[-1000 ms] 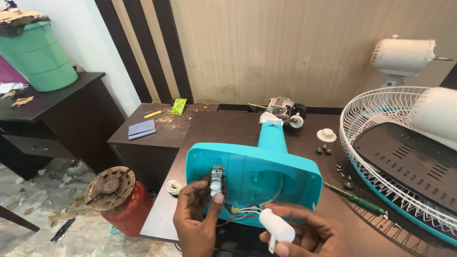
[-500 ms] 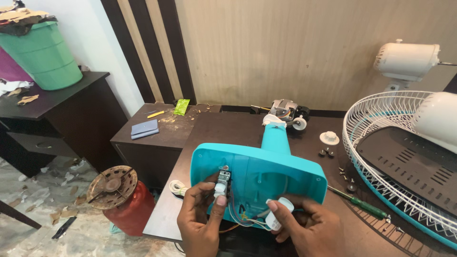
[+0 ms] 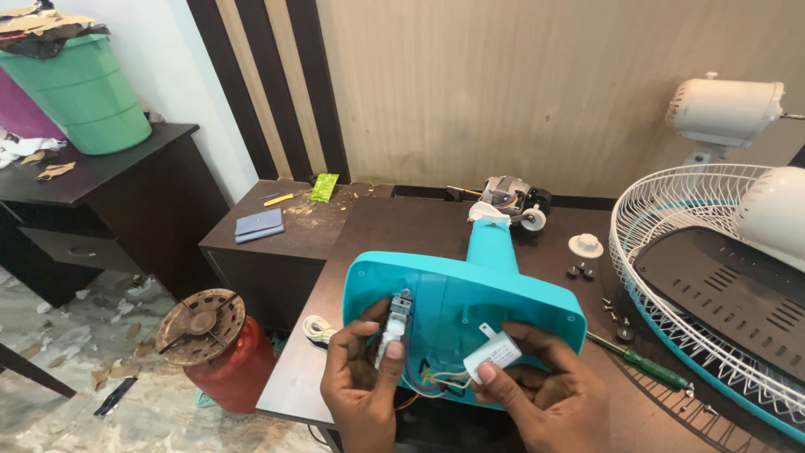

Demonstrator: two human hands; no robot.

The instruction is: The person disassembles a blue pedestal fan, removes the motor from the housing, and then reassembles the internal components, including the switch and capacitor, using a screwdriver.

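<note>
Wiring work inside the upturned turquoise fan base (image 3: 495, 306) is the step in hand. The base lies on its side at the near edge of the counter (image 3: 402, 226), hollow underside facing you and neck pointing to the far edge.

Your left hand (image 3: 360, 382) has its grip closed, thumb and fingertips, on a small grey switch block (image 3: 396, 320) held upright at the base's left rim. Your right hand (image 3: 549, 398) pinches a white box-shaped capacitor (image 3: 495, 352) just inside the hollow, thumb on its front face. Thin coloured wires (image 3: 436, 379) run between the two parts, low in the cavity (where they end is hidden by your fingers).

As I judge it, the next move calls for a gentle touch: the leads look short, so keep both parts close to the shell and avoid tugging them.

Further out, a bare motor (image 3: 507, 200) sits at the counter's far edge, touching the neck's tip. Right of it lie a white knob (image 3: 585, 245) and loose screws (image 3: 580, 271). A green-handled screwdriver (image 3: 646, 367) rests near the right edge, beside a white wire fan guard (image 3: 662, 226). Off the left edge, on the floor, stands a red cylinder (image 3: 231, 373).
</note>
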